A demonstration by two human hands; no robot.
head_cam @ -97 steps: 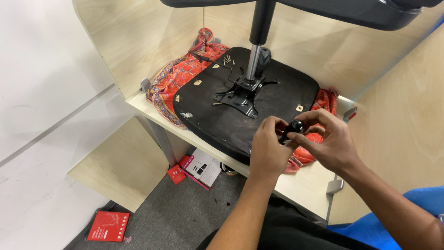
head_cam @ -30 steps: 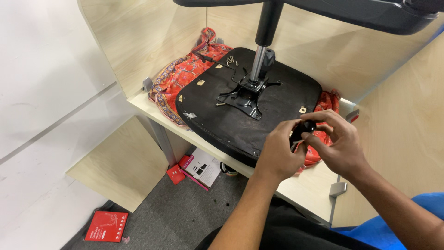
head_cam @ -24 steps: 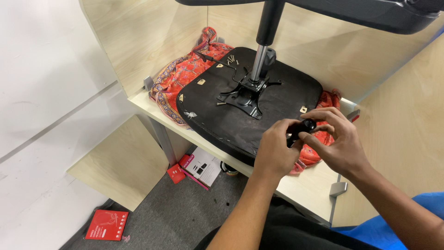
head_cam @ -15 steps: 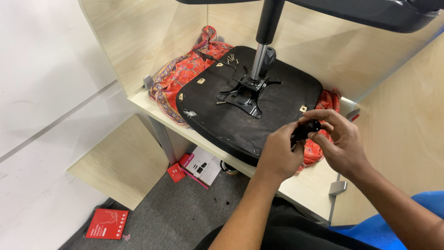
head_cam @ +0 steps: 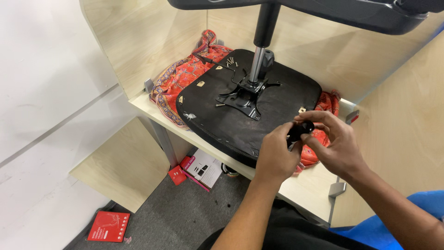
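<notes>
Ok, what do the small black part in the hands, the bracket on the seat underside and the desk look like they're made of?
Small black part: likely plastic, smooth with a dull sheen; too small to be sure. Bracket: looks like black-painted metal, thin flat arms. Desk: pale wood-grain laminate board, matte, by its printed grain.

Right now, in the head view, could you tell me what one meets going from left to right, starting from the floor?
Red flat box on the floor → patterned orange cloth → metal mounting plate on the upturned black seat → left hand → small black part → right hand.
</notes>
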